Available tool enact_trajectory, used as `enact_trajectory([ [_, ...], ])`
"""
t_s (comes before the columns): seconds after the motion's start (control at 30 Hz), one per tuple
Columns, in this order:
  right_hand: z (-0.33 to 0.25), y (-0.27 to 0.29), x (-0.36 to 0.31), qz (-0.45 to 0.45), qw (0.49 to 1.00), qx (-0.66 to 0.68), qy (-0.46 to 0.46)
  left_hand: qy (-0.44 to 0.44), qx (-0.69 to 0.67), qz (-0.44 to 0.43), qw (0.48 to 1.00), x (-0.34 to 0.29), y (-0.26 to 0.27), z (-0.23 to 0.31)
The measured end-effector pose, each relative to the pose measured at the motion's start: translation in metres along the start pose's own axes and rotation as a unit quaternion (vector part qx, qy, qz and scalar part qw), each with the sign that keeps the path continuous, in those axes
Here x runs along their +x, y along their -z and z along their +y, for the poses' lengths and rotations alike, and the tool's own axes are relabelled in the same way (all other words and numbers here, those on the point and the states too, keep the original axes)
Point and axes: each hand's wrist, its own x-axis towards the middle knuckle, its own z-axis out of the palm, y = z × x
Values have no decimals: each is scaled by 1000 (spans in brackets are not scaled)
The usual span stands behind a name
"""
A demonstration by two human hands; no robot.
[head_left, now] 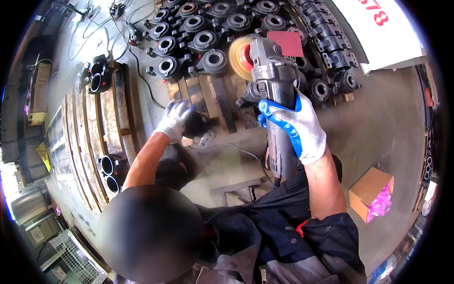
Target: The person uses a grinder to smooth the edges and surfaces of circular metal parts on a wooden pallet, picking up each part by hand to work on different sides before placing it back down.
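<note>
My right hand, in a white glove with a blue coated palm, is closed around the dark body of an angle grinder. The grinder points away from me, and its round yellow and red disc looks blurred. My left hand, gloved alike, has its fingers stretched apart and smeared by motion. It is beside a black cast metal part near the pallet's front edge; whether they touch, I cannot tell. A flat grey flange shows just below that part.
Rows of black ring-shaped castings cover the wooden pallet ahead. A second pallet at left carries black cylindrical parts. A white box stands far right. A cardboard box with pink plastic is at right. Cables trail over the floor.
</note>
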Motion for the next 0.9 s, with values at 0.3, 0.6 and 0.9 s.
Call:
enact_trajectory([
  [0.3, 3, -5, 3, -2, 998, -52, -34, -82, 100, -45, 991, 5, -7, -15],
  [0.6, 24, -4, 6, -15, 998, -46, -33, -18, 22, -41, 999, -6, 15, 5],
  [0.9, 63, -3, 14, -40, 960, -275, -41, 302, -185, 57, 933, -23, -31, 33],
])
